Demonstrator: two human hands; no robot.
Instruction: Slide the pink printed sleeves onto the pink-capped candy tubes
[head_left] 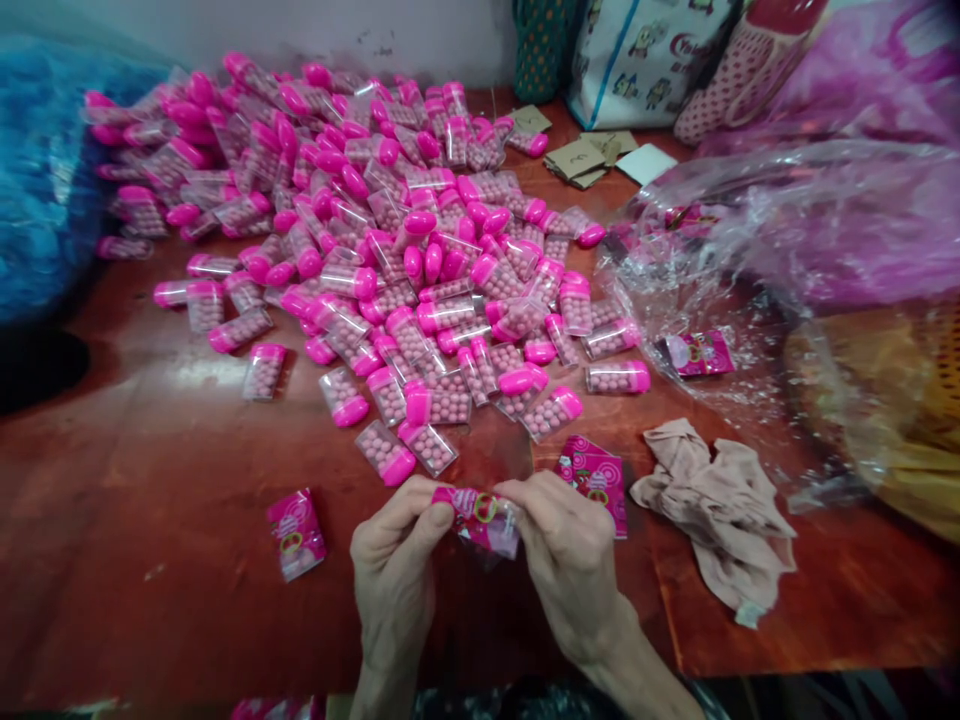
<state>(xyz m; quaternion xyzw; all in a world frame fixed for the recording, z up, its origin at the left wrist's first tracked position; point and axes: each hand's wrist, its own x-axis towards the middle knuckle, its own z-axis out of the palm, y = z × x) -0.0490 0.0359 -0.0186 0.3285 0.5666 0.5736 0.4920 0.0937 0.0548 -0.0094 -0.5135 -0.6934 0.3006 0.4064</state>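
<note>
Between both hands, near the front of the table, is a small pink printed plastic sleeve [484,522] with a clear part. My left hand [399,550] pinches its left end between thumb and fingers. At the other end, my right hand [570,560] grips the clear corner with fingers closed; whether anything is inside the sleeve I cannot tell. Beyond the hands spreads a large pile of clear containers [409,335] with pink caps, filled with pale pink balls. A printed pink packet [296,535] lies left of my left hand. Flat pink sleeves [596,480] lie just behind my right hand.
A crumpled beige cloth [716,510] lies at right. Behind it is a clear plastic bag [750,260] with a pink sleeve [697,353] by it. Brown card pieces [581,158] lie at the back, before a printed white bag [649,60]. A blue bag [56,180] stands at far left.
</note>
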